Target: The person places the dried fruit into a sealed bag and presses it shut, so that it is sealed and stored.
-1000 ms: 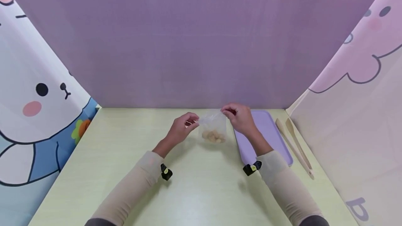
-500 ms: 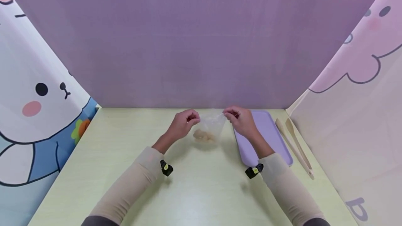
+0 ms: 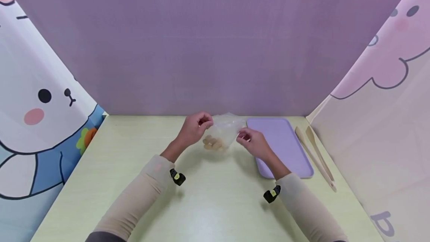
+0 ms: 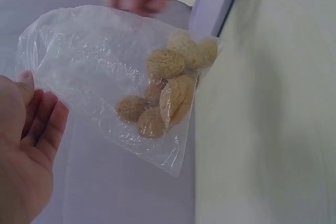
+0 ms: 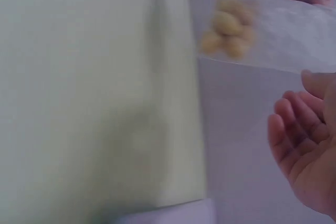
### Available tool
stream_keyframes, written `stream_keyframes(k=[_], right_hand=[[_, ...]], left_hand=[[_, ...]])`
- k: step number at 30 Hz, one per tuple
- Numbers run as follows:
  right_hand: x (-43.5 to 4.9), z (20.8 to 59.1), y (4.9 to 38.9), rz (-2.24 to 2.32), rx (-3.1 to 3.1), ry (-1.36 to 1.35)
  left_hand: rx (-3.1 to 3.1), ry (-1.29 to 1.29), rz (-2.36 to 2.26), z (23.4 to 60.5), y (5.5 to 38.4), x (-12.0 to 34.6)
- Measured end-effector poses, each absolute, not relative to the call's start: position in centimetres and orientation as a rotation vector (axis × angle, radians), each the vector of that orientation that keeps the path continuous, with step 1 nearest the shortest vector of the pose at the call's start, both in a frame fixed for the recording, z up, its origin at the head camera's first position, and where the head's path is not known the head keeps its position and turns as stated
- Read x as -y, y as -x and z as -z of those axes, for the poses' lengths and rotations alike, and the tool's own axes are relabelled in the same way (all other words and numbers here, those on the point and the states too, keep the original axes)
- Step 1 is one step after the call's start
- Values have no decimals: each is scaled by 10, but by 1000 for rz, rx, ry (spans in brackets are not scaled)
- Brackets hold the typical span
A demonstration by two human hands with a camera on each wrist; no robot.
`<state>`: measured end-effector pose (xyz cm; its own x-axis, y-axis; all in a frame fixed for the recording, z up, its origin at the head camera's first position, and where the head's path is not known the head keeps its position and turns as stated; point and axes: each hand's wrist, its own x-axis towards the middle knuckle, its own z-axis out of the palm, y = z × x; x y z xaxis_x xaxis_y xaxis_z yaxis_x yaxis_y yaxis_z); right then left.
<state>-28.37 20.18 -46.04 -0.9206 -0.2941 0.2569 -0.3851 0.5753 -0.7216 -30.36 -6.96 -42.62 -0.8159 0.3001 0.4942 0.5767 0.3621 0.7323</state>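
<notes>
A clear plastic bag (image 3: 230, 128) hangs in the air above the table, holding several walnuts (image 4: 168, 80) bunched at its lower end. My left hand (image 3: 196, 128) pinches the bag's edge near the top with thumb and fingers, as the left wrist view (image 4: 31, 140) also confirms. Beside the bag's opposite edge is my right hand (image 3: 253, 141), with fingers loosely bent and a gap between thumb and fingertips in the right wrist view. The right thumb lies close to the bag's edge there; whether it touches cannot be told. The left wrist view blurs that hand.
A purple tray (image 3: 285, 148) lies on the table to the right, partly behind the right hand and forearm. Two wooden utensils (image 3: 317, 156) lie beyond its right side. A purple backdrop (image 3: 215, 47) rises at the table's back edge, with printed cloths on both sides.
The right hand has let go of the bag's upper right corner and moved down toward the viewer. The left hand has risen slightly, and the walnuts have swung left with the bag.
</notes>
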Motion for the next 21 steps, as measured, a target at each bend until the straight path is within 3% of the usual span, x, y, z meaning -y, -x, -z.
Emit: stream_keyframes(k=[9,21], right_hand=[[-184,508,273,-1213,2861,-708],[-181,520,272,-1062,2790,-657]], left_hand=[[2348,724,1543,419,300,66],[2369,729,1508,417,302,74]])
